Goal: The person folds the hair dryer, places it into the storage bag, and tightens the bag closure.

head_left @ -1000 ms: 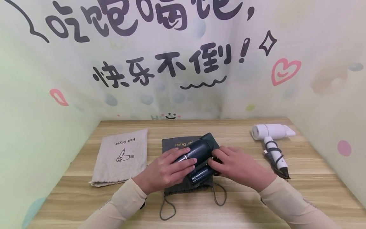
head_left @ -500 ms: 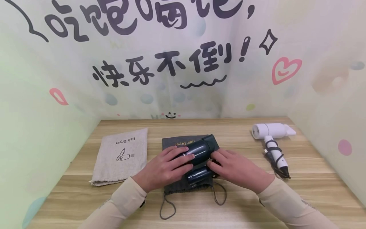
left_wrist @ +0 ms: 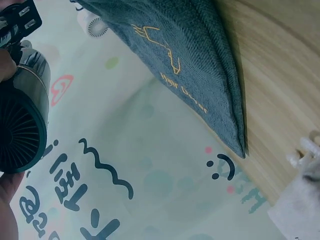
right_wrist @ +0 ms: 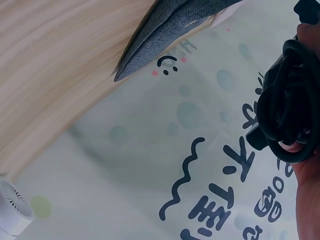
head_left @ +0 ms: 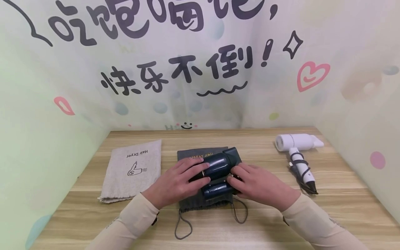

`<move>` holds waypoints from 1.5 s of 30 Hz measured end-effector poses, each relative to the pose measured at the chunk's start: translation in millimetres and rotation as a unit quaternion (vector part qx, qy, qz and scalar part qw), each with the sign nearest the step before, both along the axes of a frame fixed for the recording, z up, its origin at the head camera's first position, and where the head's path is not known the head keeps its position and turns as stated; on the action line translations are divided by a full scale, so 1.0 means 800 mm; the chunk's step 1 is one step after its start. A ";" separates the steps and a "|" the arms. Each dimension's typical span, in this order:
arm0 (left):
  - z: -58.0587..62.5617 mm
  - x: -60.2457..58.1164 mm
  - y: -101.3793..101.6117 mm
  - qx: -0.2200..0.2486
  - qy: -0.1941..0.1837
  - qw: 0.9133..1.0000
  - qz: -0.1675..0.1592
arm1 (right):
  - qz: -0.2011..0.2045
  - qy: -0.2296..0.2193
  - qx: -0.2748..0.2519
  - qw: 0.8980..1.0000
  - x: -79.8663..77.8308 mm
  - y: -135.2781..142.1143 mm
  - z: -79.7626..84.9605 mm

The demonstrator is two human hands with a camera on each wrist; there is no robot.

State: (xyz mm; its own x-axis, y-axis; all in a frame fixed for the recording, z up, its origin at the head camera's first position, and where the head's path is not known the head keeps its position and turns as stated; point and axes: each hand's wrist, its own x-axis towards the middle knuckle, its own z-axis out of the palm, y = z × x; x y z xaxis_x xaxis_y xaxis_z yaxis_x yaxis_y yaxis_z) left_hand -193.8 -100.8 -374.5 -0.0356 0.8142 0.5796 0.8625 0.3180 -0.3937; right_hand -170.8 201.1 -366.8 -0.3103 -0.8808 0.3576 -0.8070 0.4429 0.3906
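A dark blue hair dryer (head_left: 218, 166) with its handle (head_left: 217, 190) folded alongside the barrel is held above a dark grey drawstring bag (head_left: 195, 205). My left hand (head_left: 178, 180) grips the barrel's rear end, fingers over the top. In the left wrist view the dryer's round intake grille (left_wrist: 20, 132) shows, with a plug (left_wrist: 25, 20) above it. My right hand (head_left: 254, 182) holds the dryer at the other side, where a coiled black cord (right_wrist: 287, 100) shows in the right wrist view. The right thumb is mostly hidden.
A beige cloth bag (head_left: 131, 173) printed "Hair Dryer" lies at the left of the wooden table (head_left: 218, 229). At the right is a white hair dryer (head_left: 297, 142), its black cord (head_left: 300, 170) wound round the handle. A decorated backdrop (head_left: 184, 107) rises behind the table.
The dryer has turned slightly flatter, its nozzle shifting a little to the right and its handle to the left. Both hands keep hold of it; the bags and white dryer stay put.
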 end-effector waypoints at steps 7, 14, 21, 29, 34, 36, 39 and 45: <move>0.002 0.000 -0.001 0.009 0.001 1.000 0.014 | 0.000 0.005 -0.022 1.000 -0.001 0.001 0.001; 0.001 -0.002 -0.014 0.074 0.002 0.997 0.002 | 0.000 0.013 -0.051 0.999 -0.002 0.004 -0.001; -0.020 0.001 -0.036 0.056 -0.083 0.995 0.025 | -0.017 0.016 -0.067 0.997 -0.008 0.014 -0.005; -0.046 0.018 -0.009 -0.140 -0.256 0.948 0.126 | -0.031 0.024 -0.072 0.997 -0.012 0.015 -0.009; -0.049 0.022 0.007 -0.187 -0.322 0.916 0.149 | -0.037 0.026 -0.075 0.996 -0.012 0.016 -0.011; -0.049 0.022 0.009 -0.185 -0.336 0.911 0.150 | -0.039 0.026 -0.075 0.996 -0.012 0.016 -0.012; -0.049 0.019 0.008 -0.167 -0.348 0.910 0.149 | -0.040 0.029 -0.076 0.996 -0.012 0.018 -0.014; -0.043 0.011 0.003 -0.105 -0.358 0.919 0.129 | -0.044 0.033 -0.077 0.996 -0.014 0.022 -0.018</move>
